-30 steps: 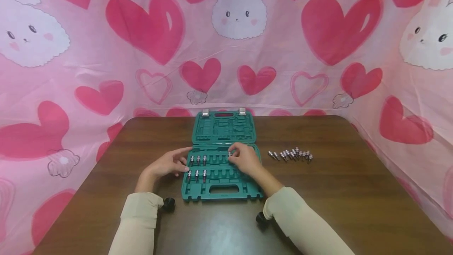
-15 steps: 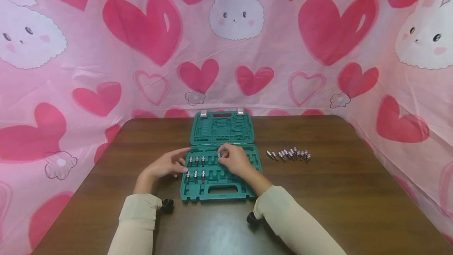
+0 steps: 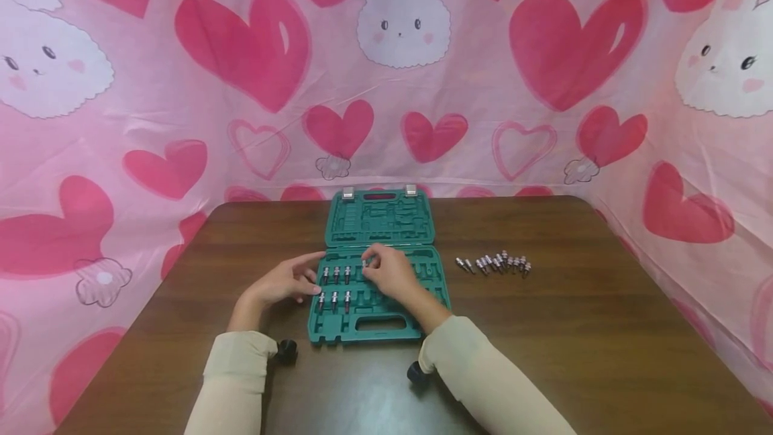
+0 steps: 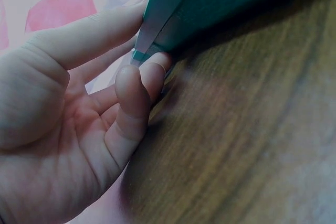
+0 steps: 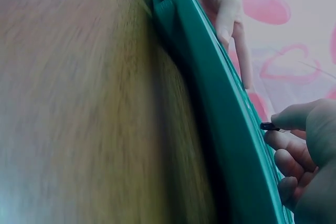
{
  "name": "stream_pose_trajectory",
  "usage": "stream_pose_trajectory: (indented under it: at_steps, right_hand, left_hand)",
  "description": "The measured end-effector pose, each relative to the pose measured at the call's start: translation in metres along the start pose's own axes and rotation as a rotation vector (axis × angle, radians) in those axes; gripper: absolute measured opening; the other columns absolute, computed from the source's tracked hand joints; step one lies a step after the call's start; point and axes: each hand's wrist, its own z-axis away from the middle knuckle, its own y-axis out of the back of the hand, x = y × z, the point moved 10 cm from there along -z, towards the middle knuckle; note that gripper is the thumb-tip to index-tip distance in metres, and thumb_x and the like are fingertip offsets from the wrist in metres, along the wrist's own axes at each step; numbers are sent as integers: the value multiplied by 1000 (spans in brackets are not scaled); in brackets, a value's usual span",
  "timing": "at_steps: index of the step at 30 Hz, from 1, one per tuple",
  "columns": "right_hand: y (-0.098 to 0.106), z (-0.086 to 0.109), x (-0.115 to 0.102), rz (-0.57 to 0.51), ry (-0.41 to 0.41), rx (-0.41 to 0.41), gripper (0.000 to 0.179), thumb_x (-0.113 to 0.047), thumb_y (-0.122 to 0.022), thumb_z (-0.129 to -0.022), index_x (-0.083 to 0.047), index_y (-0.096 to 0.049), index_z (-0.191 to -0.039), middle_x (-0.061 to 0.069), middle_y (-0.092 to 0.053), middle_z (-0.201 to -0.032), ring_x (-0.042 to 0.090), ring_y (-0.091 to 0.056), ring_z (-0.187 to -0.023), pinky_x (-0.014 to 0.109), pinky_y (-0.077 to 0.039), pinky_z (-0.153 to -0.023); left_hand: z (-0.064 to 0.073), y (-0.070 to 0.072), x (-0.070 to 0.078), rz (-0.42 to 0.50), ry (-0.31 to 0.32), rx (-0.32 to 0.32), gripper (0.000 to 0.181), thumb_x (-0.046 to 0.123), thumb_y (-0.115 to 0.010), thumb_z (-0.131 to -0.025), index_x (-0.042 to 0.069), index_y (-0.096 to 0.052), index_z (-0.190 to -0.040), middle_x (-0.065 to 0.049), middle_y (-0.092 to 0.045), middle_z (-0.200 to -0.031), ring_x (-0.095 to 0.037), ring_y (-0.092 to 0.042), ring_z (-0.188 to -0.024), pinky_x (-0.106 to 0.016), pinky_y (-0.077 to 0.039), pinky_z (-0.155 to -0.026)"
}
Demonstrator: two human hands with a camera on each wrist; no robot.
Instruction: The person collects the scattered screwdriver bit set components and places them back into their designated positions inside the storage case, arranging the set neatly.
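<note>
A green tool case (image 3: pixel 331 322) lies unfolded on the table. My right hand (image 3: pixel 394 275) is over the upper row of slots and pinches a small bit socket (image 3: pixel 365 265) between thumb and index finger. Its dark tip shows in the right wrist view, close to the case; whether it touches a slot I cannot tell. Several silver bit sockets (image 3: pixel 336 275) sit in two rows of slots at the left of the case. My left hand (image 3: pixel 280 282) rests against the left edge, thumb and fingers extended; in the left wrist view its fingers (image 4: pixel 100 30) touch the case's side.
Several loose bit sockets (image 3: pixel 496 261) lie in a cluster on the brown table (image 3: pixel 543 327), right of the case. The raised lid (image 3: pixel 380 220) stands behind, near a pink heart-patterned cloth (image 3: pixel 417 86) around the table. Black wrist cameras (image 3: pixel 286 352) hang below both sleeves.
My right hand has moved left along the upper row with the bit socket, towards the sockets in the slots. The left hand stays at the case's edge.
</note>
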Motion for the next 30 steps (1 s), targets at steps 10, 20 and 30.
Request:
stream_pose_trajectory:
  at_steps: [10,20,30]
  right_hand:
    - [-10,-1,-5,83,-27,-5,13,-18,-72,-87,-18,-66,-99,-8,-59,-70,10,-54,-61,30,-44,-59]
    - [-18,-5,-6,267,-35,-42,12,-24,-71,-88,-23,-64,-98,-9,-55,-67,8,-51,-60,29,-40,-57]
    - [-16,-11,-2,267,-3,-21,8,-32,-68,-92,-24,-69,-93,-10,-55,-68,9,-51,-61,30,-41,-56]
  left_hand:
    - [0,-3,1,9,5,-16,75,18,-74,-87,17,-37,-151,-14,-62,-103,-28,-60,-89,-38,-55,-68]
    - [3,-1,3,23,6,-9,75,15,-74,-87,15,-36,-151,-15,-62,-102,-29,-59,-87,-38,-55,-68]
    - [3,-1,3,11,3,-2,76,18,-74,-86,16,-36,-151,-14,-63,-103,-28,-60,-88,-37,-55,-68]
